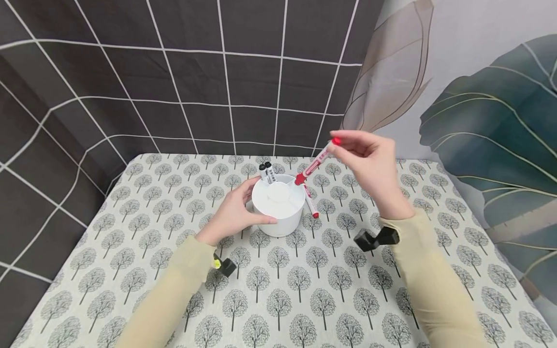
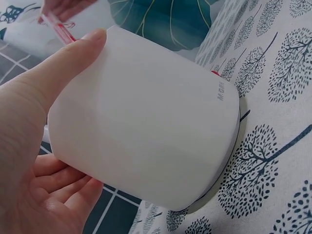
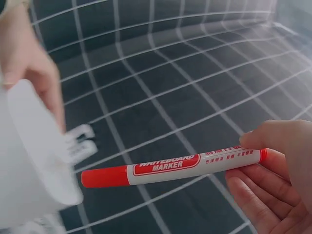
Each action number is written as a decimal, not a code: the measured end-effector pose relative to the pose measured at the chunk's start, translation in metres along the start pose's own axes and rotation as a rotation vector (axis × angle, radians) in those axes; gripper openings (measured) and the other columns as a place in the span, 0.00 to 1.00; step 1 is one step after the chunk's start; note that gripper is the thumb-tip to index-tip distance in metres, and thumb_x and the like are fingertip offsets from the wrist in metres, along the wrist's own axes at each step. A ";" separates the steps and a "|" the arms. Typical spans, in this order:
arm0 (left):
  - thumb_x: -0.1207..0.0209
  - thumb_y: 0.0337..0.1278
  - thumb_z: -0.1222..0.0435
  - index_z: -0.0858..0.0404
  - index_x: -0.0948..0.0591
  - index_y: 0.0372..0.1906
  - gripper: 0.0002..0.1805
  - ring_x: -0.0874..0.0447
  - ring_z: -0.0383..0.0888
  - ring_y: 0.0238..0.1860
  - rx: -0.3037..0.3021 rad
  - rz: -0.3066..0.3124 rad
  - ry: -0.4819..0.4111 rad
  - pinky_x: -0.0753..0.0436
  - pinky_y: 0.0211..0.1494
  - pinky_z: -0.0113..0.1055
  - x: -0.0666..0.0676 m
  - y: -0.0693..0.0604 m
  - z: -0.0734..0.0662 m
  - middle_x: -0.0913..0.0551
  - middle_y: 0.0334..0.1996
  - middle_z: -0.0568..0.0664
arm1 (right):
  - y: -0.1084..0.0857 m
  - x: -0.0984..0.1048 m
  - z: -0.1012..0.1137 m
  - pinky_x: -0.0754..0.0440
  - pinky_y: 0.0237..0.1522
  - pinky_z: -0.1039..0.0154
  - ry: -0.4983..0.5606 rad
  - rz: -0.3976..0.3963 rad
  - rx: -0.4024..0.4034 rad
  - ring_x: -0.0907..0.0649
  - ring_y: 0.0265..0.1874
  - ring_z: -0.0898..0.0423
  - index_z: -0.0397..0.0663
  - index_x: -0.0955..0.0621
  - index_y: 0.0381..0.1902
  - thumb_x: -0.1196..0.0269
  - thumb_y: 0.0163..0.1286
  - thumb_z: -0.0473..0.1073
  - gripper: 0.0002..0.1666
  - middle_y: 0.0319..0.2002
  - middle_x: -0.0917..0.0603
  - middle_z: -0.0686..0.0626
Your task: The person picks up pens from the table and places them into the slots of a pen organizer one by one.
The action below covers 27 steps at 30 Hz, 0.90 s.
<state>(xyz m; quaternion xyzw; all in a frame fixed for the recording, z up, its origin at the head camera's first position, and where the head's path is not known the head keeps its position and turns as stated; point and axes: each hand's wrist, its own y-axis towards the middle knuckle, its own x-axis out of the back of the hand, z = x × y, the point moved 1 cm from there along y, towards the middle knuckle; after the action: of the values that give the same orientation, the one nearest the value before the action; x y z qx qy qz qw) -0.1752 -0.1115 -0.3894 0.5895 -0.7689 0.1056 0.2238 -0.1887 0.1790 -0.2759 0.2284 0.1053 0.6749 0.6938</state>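
Observation:
A round white pen holder (image 1: 283, 220) with dividers inside stands on the tablecloth. My left hand (image 1: 235, 210) grips its left side, thumb along the front wall and fingers behind, as the left wrist view also shows on the holder (image 2: 146, 117). Up to the right, my right hand (image 1: 370, 159) pinches a red whiteboard marker (image 1: 317, 162) by its rear end. The marker slants down, its red cap at the holder's right rim; in the right wrist view the marker (image 3: 170, 170) shows its label. Two black-capped markers (image 1: 267, 172) stand in the holder's back left part.
A second red marker (image 1: 311, 203) lies on the cloth against the holder's right side. The tablecloth (image 1: 278, 290) has a tree print. Behind the table hangs a dark cloth with white grid lines (image 1: 252, 77); a leaf-patterned curtain (image 1: 500, 121) is at the right.

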 end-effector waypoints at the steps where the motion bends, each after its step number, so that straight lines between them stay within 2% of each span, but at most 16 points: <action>1: 0.15 0.27 0.47 0.58 0.37 0.78 0.66 0.30 0.54 0.69 -0.001 0.001 0.001 0.33 0.73 0.51 0.000 0.000 0.000 0.29 0.71 0.50 | 0.000 -0.004 -0.005 0.13 0.39 0.68 -0.024 0.028 -0.010 0.12 0.34 0.54 0.42 0.11 0.48 0.25 0.63 0.35 0.15 0.39 0.10 0.47; 7: 0.15 0.28 0.49 0.58 0.36 0.77 0.65 0.30 0.54 0.69 0.003 0.007 -0.003 0.32 0.73 0.50 0.001 0.001 -0.002 0.30 0.72 0.52 | -0.007 -0.024 -0.039 0.12 0.41 0.65 -0.110 0.153 -0.090 0.11 0.36 0.55 0.39 0.12 0.49 0.26 0.64 0.37 0.16 0.41 0.10 0.46; 14: 0.15 0.29 0.48 0.58 0.37 0.78 0.65 0.30 0.53 0.70 0.008 0.016 -0.015 0.32 0.73 0.48 0.002 0.000 -0.002 0.30 0.72 0.51 | -0.010 -0.041 -0.055 0.12 0.40 0.65 -0.138 0.237 -0.113 0.11 0.36 0.54 0.37 0.12 0.48 0.27 0.64 0.34 0.14 0.43 0.11 0.44; 21: 0.15 0.28 0.48 0.57 0.36 0.78 0.65 0.30 0.51 0.70 0.011 0.016 -0.018 0.32 0.73 0.46 0.002 -0.001 -0.003 0.30 0.72 0.49 | -0.010 -0.051 -0.064 0.12 0.40 0.65 -0.160 0.250 -0.089 0.11 0.37 0.52 0.36 0.12 0.46 0.27 0.63 0.32 0.13 0.42 0.10 0.44; 27: 0.15 0.29 0.48 0.57 0.36 0.77 0.64 0.30 0.51 0.70 0.010 0.016 -0.010 0.32 0.73 0.47 0.002 0.000 -0.002 0.30 0.72 0.50 | -0.011 -0.052 -0.067 0.13 0.42 0.66 -0.169 0.228 -0.097 0.11 0.38 0.52 0.39 0.12 0.50 0.26 0.64 0.37 0.16 0.43 0.10 0.45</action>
<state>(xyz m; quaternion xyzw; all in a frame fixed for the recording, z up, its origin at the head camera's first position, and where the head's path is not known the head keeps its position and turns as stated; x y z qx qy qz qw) -0.1750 -0.1127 -0.3867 0.5848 -0.7743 0.1081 0.2161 -0.2131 0.1397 -0.3481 0.2611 -0.0130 0.7319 0.6293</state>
